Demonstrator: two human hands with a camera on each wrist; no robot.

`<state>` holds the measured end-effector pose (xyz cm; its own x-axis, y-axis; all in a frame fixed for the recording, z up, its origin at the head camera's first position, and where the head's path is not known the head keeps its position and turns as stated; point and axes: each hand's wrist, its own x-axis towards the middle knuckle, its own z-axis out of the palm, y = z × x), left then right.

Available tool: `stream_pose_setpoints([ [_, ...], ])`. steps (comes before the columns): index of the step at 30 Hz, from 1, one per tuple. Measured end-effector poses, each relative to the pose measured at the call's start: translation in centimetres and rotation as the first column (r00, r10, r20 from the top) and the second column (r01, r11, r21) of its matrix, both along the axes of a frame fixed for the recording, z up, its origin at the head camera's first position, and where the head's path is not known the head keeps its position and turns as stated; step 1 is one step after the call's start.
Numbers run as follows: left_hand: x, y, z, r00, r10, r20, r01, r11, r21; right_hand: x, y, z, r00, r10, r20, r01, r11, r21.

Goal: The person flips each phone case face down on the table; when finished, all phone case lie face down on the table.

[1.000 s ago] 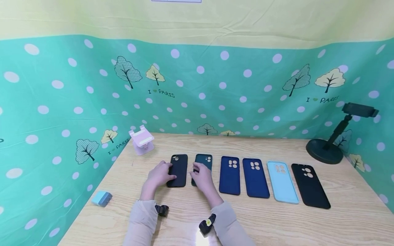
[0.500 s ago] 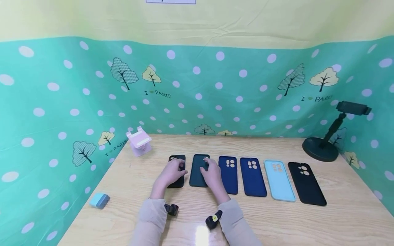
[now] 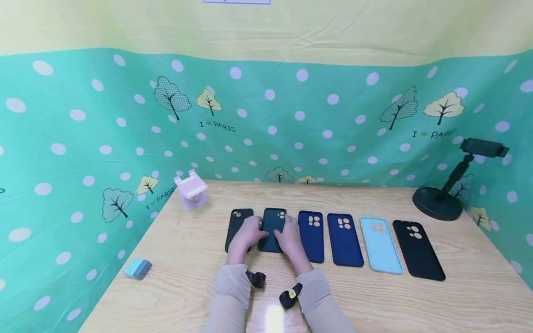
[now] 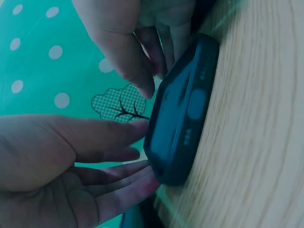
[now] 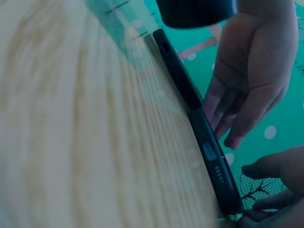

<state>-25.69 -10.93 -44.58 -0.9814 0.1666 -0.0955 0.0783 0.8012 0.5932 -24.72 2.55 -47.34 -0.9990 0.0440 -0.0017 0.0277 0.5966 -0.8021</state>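
A dark green phone case (image 3: 272, 230) lies flat on the table, hollow side up, between my two hands. My left hand (image 3: 247, 235) is at its left side, its fingers along the outer edge and the thumb over the rim. At the right side my right hand (image 3: 288, 235) has its fingers at the edge, with the thumb reaching over the case. From the left wrist view, my left fingers (image 4: 137, 187) stretch to the near corner of the case. A black phone case (image 3: 237, 226), partly behind my left hand, lies to the left.
In a row to the right lie a blue phone case (image 3: 311, 238), a second blue case (image 3: 345, 240), a light blue case (image 3: 381, 246) and a black case (image 3: 418, 249). Around them stand a pink phone stand (image 3: 192, 189), a black stand (image 3: 438, 203) and a blue charger-like block (image 3: 138, 268).
My left hand has moved right, from the black phone case to the dark green one's left edge. My right hand has shifted slightly right, to the green case's right edge.
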Motion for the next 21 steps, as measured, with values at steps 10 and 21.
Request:
stream_pose_setpoints([
  [10, 0.0, -0.2, -1.1, 0.999, -0.003, -0.048, 0.005, 0.999, 0.052, 0.4, 0.1, -0.1, 1.000, -0.005, 0.013, 0.006, 0.999, -0.043],
  [21, -0.4, -0.3, -1.4, 0.999, 0.012, -0.045, -0.009, 0.998, 0.061, 0.0, 0.2, -0.4, 1.000, 0.012, 0.000, -0.012, 0.998, -0.056],
])
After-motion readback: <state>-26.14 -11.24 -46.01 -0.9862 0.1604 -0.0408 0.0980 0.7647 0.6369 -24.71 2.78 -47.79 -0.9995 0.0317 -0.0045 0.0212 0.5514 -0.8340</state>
